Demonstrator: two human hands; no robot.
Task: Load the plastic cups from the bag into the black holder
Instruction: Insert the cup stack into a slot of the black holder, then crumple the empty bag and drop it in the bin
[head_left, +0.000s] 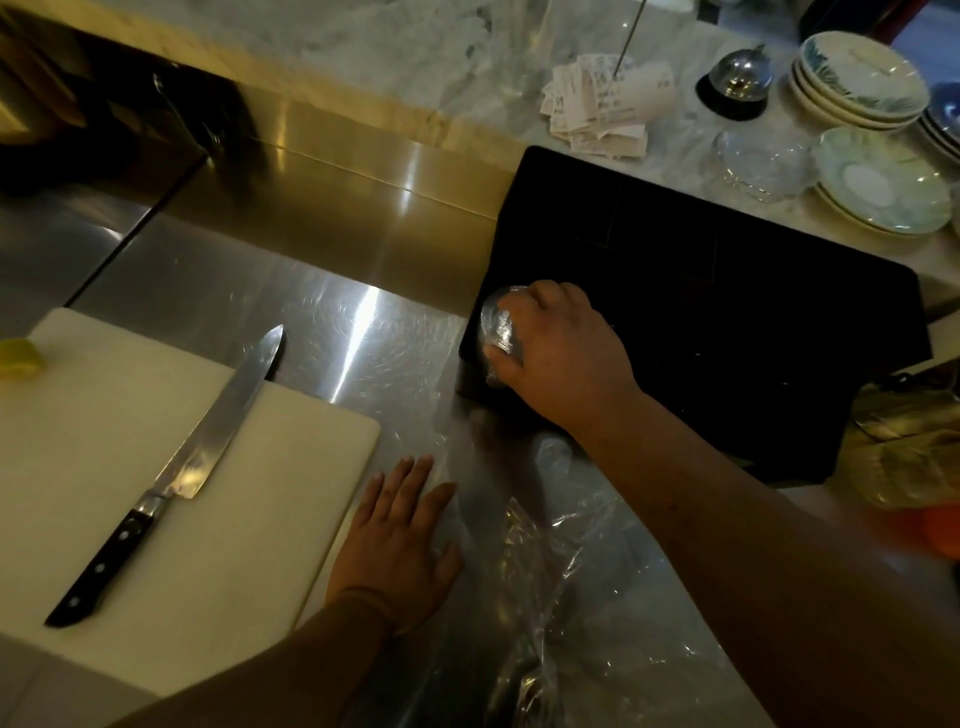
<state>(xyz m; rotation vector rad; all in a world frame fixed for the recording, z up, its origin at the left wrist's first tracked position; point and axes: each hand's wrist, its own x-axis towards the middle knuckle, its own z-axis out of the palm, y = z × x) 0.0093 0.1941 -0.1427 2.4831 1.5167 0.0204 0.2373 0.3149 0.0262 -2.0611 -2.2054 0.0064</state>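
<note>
The black holder (727, 291) stands on the steel counter at the right. My right hand (561, 358) is closed around clear plastic cups (496, 327) at the holder's near-left corner; how far down they sit in it is hidden by the hand. A crumpled clear plastic bag (540, 566) lies on the counter below my right forearm. My left hand (400, 535) rests flat on the counter, fingers spread, just left of the bag and holding nothing.
A white cutting board (130, 519) with a long black-handled knife (171, 478) lies at the left, a yellow piece (21, 358) at its far corner. Stacked plates (857, 78), a bell (735, 83) and paper slips (602, 104) sit behind the holder.
</note>
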